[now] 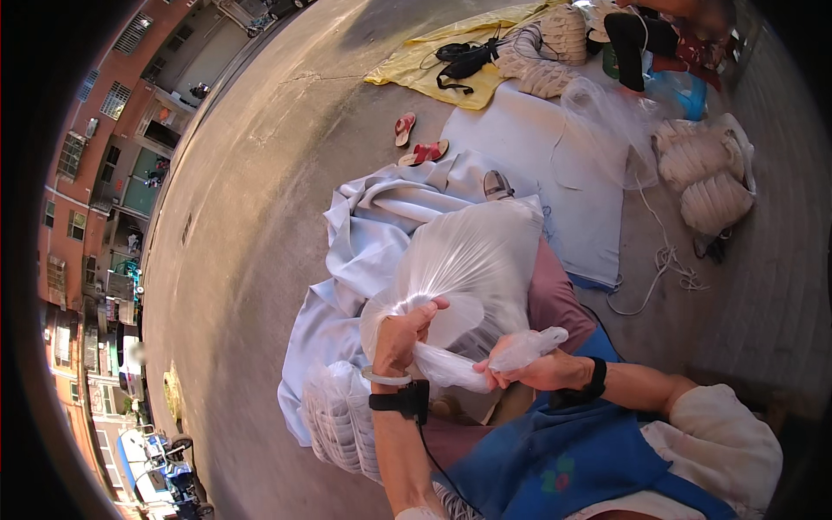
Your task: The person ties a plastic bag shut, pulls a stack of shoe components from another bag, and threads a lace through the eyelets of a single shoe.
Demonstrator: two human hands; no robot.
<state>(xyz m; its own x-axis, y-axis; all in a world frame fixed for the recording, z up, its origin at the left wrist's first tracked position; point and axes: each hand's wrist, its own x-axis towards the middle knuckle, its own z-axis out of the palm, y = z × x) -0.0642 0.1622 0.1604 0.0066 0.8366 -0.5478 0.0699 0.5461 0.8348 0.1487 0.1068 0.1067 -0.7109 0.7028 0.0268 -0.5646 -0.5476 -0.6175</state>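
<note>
Item one: my blue apron, nearest to me, lay across my lap.

Item two: my left hand, with a pale bangle and a black wrist strap, was closed in a tight grip around the gathered neck of a clear plastic bag. The bag, full and rounded, rested on my knees, just beyond both hands.

Item three: my right hand, also wearing a black strap, had its grip closed on the twisted tail of plastic that ran from the bag's neck across to it; the loose end stuck out past my fingers.

Item four: a second clear sack of white pieces stood by my left knee, touching a crumpled pale blue sheet spread on the concrete ground.

Item five: red sandals lay further out, near a yellow cloth.

Item six: filled sacks and loose white cord lay to the far right, near another person seated.
</note>
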